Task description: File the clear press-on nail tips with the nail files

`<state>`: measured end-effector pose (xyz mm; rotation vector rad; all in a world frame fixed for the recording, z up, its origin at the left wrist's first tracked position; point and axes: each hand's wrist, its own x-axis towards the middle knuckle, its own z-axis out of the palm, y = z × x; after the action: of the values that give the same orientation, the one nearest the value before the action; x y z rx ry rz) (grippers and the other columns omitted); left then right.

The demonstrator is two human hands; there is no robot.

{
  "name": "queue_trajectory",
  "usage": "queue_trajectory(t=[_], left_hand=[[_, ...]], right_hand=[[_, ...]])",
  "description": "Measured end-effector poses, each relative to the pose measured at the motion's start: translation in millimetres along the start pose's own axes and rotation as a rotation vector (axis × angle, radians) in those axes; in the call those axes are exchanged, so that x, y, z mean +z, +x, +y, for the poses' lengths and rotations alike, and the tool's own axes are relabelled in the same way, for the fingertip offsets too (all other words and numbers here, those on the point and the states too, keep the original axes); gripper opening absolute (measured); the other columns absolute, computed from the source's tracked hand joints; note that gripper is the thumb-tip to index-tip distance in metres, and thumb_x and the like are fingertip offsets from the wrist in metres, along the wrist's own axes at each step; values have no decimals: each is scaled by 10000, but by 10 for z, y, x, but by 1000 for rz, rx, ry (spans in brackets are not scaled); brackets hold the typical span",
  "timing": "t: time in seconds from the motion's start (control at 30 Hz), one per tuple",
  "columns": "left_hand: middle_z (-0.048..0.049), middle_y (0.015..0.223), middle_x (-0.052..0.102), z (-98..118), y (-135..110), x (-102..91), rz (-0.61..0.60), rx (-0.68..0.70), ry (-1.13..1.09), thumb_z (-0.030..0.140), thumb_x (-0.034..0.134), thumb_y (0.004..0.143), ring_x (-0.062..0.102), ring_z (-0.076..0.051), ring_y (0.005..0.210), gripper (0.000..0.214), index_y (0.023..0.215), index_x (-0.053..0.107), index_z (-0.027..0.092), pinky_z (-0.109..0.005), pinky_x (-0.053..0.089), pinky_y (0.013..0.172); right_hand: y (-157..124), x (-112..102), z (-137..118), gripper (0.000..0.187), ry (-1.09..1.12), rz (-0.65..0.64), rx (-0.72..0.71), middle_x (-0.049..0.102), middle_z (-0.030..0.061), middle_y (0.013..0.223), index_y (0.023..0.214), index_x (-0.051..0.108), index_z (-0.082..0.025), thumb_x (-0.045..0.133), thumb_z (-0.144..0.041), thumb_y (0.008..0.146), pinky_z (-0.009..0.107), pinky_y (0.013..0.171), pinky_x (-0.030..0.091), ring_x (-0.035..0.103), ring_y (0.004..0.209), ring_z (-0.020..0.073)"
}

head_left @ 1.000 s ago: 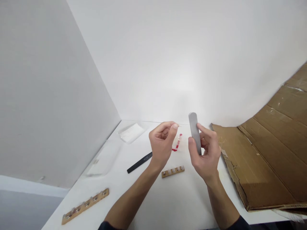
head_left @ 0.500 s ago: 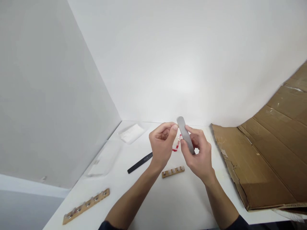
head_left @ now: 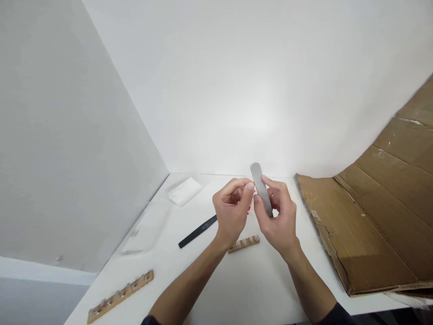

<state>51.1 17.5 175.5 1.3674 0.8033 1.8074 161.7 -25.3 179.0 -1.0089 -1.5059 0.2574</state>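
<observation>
My right hand is closed round a grey nail file that stands nearly upright above the white table. My left hand is pinched at thumb and forefinger right beside the file, on something too small to make out. Below the hands lies a short wooden strip carrying several pale nail tips. A red-and-clear packet peeks out behind the hands.
A black nail file lies left of the hands. A longer wooden strip with several nail tips sits at the near left edge. Clear plastic packets lie toward the back left. A sheet of cardboard covers the right side.
My right hand has brought the grey file leftward until it meets the pinched fingers of my left hand. The left hand has barely moved.
</observation>
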Motion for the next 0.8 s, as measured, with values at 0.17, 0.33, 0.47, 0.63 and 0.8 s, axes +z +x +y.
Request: queue_trajectory(t=[0.17, 0.33, 0.47, 0.63, 0.8], left_hand=[[74, 515, 379, 20, 14, -10, 14, -25, -18, 395, 780, 919, 291, -76, 469, 260, 761, 726, 196, -245, 290, 439], [61, 521, 431, -17, 35, -7, -6, -73, -28, 415, 788, 904, 327, -77, 472, 272, 764, 733, 189, -243, 308, 441], [82, 519, 375, -72, 91, -13, 44, -150, -78, 438, 814, 860, 242, -62, 456, 280, 773, 724, 188, -241, 226, 413], [102, 495, 292, -17, 134, -37, -58, -350, -223, 471, 842, 801, 203, -58, 466, 336, 731, 677, 187, -230, 197, 428], [123, 477, 250, 17, 171, -56, -137, -519, -300, 493, 847, 791, 119, -49, 464, 365, 758, 655, 184, -224, 124, 419]], right_hand=[[-22, -14, -18, 342, -12, -61, 37, 452, -109, 648, 1299, 585, -253, 578, -169, 968, 228, 498, 403, 439, 513, 92], [-6, 0, -6, 344, -33, 22, 60, 448, -109, 638, 1310, 605, -247, 593, -187, 972, 232, 496, 408, 435, 511, 93], [-3, 17, 11, 341, -70, 109, -22, 445, -110, 637, 1305, 613, -252, 603, -170, 975, 233, 488, 419, 438, 510, 93], [12, 54, 216, 424, -120, 60, -240, 593, -74, 745, 1385, 559, -297, 610, -147, 991, 254, 525, 493, 519, 551, 107], [81, 41, 401, 451, -147, 123, -286, 696, -19, 939, 1412, 514, -311, 643, -156, 1008, 269, 610, 541, 606, 680, 123]])
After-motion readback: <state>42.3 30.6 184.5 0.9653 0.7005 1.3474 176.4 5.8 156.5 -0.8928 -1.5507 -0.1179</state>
